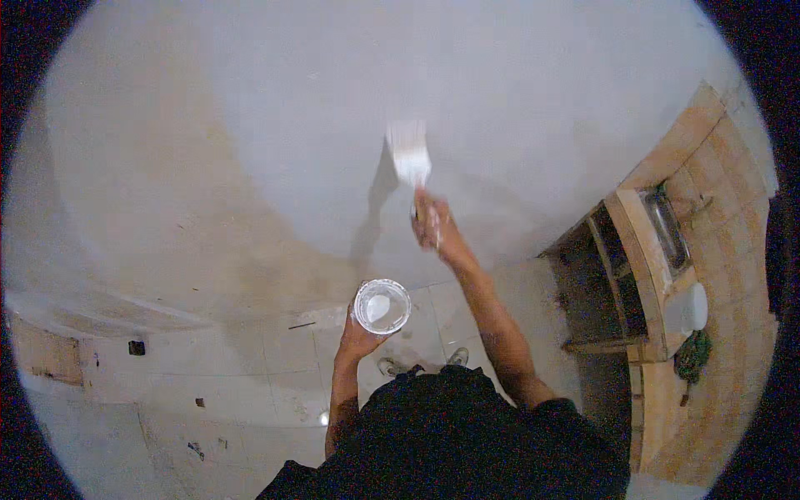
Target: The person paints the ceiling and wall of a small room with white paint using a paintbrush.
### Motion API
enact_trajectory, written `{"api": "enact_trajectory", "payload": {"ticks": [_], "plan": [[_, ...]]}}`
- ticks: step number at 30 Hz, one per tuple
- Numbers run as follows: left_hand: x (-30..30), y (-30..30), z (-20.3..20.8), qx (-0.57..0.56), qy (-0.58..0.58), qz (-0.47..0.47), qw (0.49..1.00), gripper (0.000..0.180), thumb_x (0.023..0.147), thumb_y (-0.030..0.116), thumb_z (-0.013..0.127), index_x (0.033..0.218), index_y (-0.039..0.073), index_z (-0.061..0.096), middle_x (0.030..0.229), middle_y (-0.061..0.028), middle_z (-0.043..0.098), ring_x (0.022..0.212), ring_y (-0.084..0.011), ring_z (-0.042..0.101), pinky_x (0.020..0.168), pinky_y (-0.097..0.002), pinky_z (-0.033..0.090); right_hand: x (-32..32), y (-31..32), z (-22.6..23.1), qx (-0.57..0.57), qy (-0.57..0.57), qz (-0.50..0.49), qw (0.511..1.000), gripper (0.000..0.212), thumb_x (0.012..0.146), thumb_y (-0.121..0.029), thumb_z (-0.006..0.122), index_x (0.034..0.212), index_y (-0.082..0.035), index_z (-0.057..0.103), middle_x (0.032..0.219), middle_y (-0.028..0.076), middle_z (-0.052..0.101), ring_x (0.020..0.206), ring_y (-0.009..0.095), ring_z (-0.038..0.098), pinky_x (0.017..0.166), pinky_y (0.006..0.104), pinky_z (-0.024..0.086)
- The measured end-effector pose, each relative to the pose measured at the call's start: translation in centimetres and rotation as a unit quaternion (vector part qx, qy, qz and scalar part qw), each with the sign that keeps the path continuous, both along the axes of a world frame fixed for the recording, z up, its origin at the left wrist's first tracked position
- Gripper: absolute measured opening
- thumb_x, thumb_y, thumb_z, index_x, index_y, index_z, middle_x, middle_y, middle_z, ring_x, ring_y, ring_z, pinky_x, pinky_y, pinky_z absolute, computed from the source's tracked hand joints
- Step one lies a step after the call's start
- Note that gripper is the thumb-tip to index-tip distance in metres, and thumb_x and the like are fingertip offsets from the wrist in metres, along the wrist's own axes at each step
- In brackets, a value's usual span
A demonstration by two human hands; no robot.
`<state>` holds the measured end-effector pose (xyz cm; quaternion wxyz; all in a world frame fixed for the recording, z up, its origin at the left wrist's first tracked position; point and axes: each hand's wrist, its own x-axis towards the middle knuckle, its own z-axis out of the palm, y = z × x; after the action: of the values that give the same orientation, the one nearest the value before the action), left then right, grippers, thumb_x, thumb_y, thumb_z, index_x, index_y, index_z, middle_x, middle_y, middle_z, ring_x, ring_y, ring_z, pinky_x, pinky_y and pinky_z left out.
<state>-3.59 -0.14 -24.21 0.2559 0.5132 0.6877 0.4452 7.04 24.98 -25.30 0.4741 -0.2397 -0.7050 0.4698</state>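
A wide paintbrush (408,154) with white-coated bristles is held up against the wall (500,92) by my right hand (435,223), fingers wrapped round its handle. The bristle tips are blurred and seem to touch the surface. White covers the wall's middle and right, while a tan, patchy area (175,200) shows at the left. Lower down, my left hand (357,337) grips a round whitish tub (382,307) from its left side. White paint lies in the tub's bottom and smears its inner wall.
On the right stands a tiled counter (700,167) with a metal sink (667,233), open shelves (612,275) below, a white rounded object (686,308) and a green bundle (692,357). Small dark scraps (196,450) and a dark block (137,347) lie on the tiled floor (242,367).
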Motion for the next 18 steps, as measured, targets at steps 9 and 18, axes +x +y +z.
{"api": "enact_trajectory", "payload": {"ticks": [9, 18], "plan": [[-0.1, -0.1, -0.6, 0.012, -0.001, 0.026, 1.000, 0.077, 0.058, 0.020, 0.090, 0.122, 0.002, 0.051, 0.121, -0.0139, 0.058, 0.113, -0.0270, 0.055, 0.101, -0.0378, 0.042, 1.8, -2.3, 12.1, -0.197, 0.037, 0.206, 0.958, 0.047, 0.095, -0.054, 0.045, 0.083, -0.009, 0.047, 0.055, -0.004, 0.038, 0.042, 0.007, 0.035, 0.038, 0.0238, 0.030], [1.7, -0.4, 2.4, 0.008, -0.068, 0.070, 0.995, 0.074, 0.059, 0.023, 0.089, 0.121, 0.003, 0.053, 0.118, -0.0131, 0.059, 0.111, -0.0271, 0.056, 0.099, -0.0379, 0.043, -0.2, -2.9, 20.8, -0.112, 0.115, 0.187, 0.969, 0.041, 0.098, -0.048, 0.042, 0.086, -0.009, 0.046, 0.057, -0.002, 0.042, 0.041, 0.008, 0.039, 0.037, 0.0243, 0.034]]}}
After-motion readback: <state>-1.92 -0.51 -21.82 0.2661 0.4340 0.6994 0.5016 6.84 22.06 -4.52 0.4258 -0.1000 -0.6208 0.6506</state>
